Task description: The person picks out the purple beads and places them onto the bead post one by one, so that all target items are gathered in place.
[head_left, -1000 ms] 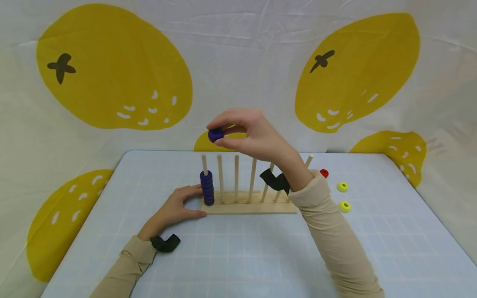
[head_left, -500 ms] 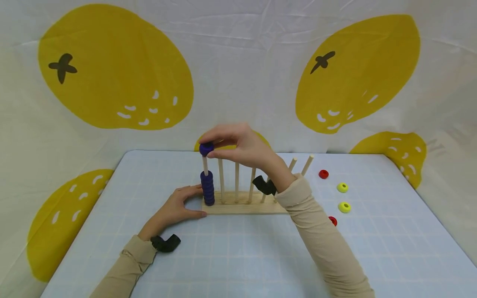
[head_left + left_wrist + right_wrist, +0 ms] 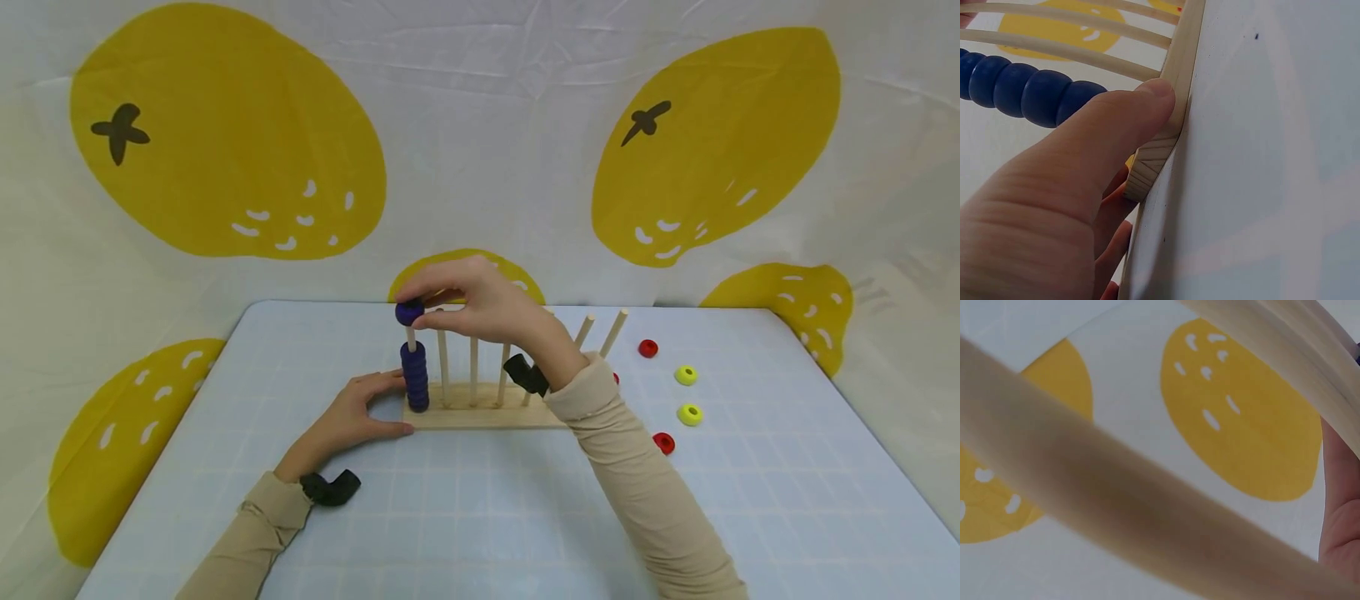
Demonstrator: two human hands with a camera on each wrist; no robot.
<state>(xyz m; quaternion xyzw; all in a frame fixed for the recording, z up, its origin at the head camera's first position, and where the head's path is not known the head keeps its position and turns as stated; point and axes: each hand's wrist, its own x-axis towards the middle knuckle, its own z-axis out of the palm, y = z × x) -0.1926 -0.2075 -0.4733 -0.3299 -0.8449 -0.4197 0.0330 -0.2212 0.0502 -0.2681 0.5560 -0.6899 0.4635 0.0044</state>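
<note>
My right hand (image 3: pixel 480 296) pinches a dark blue bead (image 3: pixel 409 312) between thumb and fingers. That bead sits at the top of the leftmost peg (image 3: pixel 411 337), above a stack of several blue beads (image 3: pixel 415 379) with a gap between. The pegs rise from the wooden base (image 3: pixel 480 415) of a peg stand. My left hand (image 3: pixel 348 417) grips the base's left end; in the left wrist view its thumb (image 3: pixel 1157 94) presses on the wood, fingers on the other side. Close pegs (image 3: pixel 1116 487) block much of the right wrist view, with a bit of hand at the right edge.
Right of the stand, two yellow beads (image 3: pixel 686 375) and red beads (image 3: pixel 648 348) lie loose on the pale grid-patterned table (image 3: pixel 465 517). One red bead shows only partly behind the right arm. A lemon-print cloth (image 3: pixel 487 150) hangs behind the table.
My right hand has moved left and down, bringing its blue bead from the air onto the leftmost peg's top, then slightly lower. The left hand has kept its grip on the base.
</note>
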